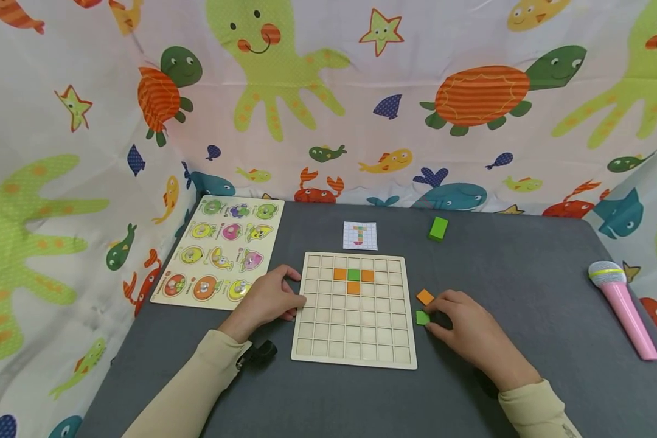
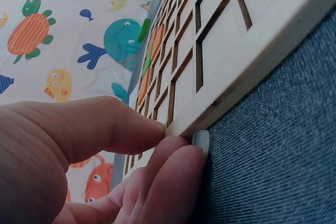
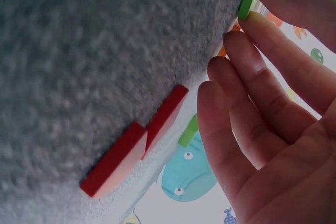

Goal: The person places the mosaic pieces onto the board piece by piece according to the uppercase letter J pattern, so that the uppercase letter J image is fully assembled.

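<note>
A wooden grid board (image 1: pixel 353 336) lies on the dark table. In its upper rows sit a green square (image 1: pixel 353 275) and several orange squares (image 1: pixel 340 274). My left hand (image 1: pixel 267 298) pinches the board's left edge, thumb on top and fingertips against the side, as the left wrist view shows. Right of the board, my right hand (image 1: pixel 468 331) pinches a small green square tile (image 1: pixel 422 317) between thumb and index finger; the other fingers are loosely bent. Just beyond that tile lies an orange square tile (image 1: pixel 424 297). Two red pieces (image 3: pixel 118 156) appear in the right wrist view, hidden by the hand from the head view.
Behind the board lies a pattern card (image 1: pixel 360 236) with a coloured figure on a grid. A green block (image 1: pixel 438 229) lies at the back. On the left is a fruit puzzle board (image 1: pixel 227 249), on the right a pink toy microphone (image 1: pixel 626 313). A printed cloth (image 1: pixel 328 91) surrounds the table.
</note>
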Demonstrator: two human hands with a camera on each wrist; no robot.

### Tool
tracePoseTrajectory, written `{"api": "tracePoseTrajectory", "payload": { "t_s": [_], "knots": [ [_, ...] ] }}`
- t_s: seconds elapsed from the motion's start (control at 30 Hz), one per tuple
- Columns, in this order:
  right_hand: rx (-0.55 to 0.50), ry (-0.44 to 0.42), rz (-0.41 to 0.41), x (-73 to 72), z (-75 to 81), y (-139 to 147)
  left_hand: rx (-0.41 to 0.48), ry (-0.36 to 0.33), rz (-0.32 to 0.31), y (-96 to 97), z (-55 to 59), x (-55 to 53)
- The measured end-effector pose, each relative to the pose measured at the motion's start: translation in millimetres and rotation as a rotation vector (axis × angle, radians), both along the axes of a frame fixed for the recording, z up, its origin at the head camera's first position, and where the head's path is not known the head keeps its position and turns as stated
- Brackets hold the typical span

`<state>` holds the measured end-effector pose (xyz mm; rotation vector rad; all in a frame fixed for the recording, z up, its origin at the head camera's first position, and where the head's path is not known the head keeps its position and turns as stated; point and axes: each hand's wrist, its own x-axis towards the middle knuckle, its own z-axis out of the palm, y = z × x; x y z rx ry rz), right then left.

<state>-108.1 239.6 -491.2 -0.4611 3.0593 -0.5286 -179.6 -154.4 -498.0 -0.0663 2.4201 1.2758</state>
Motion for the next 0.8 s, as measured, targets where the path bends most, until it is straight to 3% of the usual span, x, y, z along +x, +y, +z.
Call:
{"api": "tracePoseTrajectory", "payload": {
  "t_s": [0.37, 0.8],
  "knots": [
    [-0.009, 0.008, 0.013, -12.0, 16.7, -9.2, 0.003, 0.007, 0.003, -2.5, 0.2, -1.4],
    [-0.08, -0.018, 0.114, -42.9, 14.5, -69.6, 0.025, 0.002, 0.009, -1.7, 1.3, 0.5]
  ]
}}
